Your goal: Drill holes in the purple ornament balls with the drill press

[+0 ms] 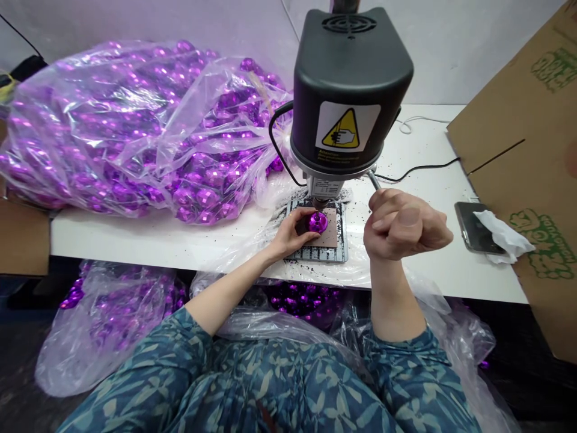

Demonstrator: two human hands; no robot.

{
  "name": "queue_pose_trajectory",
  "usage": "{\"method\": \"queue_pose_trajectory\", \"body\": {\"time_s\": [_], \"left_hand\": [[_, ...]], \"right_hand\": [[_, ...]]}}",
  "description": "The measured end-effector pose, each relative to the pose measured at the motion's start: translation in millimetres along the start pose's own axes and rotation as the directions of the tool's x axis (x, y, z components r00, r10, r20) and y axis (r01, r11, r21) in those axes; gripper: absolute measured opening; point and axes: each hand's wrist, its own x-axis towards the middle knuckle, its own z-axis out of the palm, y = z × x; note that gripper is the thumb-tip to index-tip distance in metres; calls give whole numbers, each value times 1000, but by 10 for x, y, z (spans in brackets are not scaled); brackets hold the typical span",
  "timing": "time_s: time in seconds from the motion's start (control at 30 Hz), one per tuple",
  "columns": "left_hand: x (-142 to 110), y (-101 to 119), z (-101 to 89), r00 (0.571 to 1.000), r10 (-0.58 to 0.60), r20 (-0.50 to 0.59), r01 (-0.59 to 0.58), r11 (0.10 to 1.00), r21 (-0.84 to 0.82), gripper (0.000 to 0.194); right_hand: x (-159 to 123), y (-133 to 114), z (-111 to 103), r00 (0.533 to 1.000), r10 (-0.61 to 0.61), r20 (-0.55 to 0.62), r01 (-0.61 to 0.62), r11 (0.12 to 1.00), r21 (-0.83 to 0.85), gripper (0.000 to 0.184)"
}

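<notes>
Inside board (331, 233) edges, ball (318, 223) seemingly between fingers (303, 213)

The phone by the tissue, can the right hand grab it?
Probably yes: the phone lies near the right hand, with only tabletop showing between. But that hand grips the lever, so it would have to let go first.

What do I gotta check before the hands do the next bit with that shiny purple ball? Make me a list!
1. Left hand holding the purple ball: ok, it grips the side.
2. Right hand on the lever: ok, closed around it.
3. Ball lined up under the black machine: cannot tell exactly from above.
4. Left hand well clear of the machine's lower end: not ok, it looks close.
5. Metal plate clean: not ok, dark crumbs lie around.
</notes>
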Motion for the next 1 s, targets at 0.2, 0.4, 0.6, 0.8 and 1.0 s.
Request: {"method": "queue_pose_trajectory", "body": {"time_s": [0.2, 0.4, 0.6, 0.8, 1.0], "left_hand": [[-4, 6, 0, 1000, 5, -8, -5, 1000, 25, 51], [-6, 30, 22, 999, -12, -47, 15, 998, 64, 51], [-362, 371, -110, 995, -55, -81, 75, 962, 261, 47], [-744, 882, -501, 795, -106, 597, -68, 963, 261, 46], [199, 395, -821, 954, -162, 253, 25, 883, 469, 17]], "right_hand": [[-93, -10, -35, 997, -33, 67, 33, 999, 8, 43], [276, -97, 142, 946, 302, -115, -314, 943, -110, 52], [529, -118, 231, 881, 449, -148, -470, 867, -168, 49], [507, -97, 191, 876, 466, -124, -480, 866, -137, 52], [506, -54, 192, 881, 450, -146, -466, 879, -100, 51]]}}
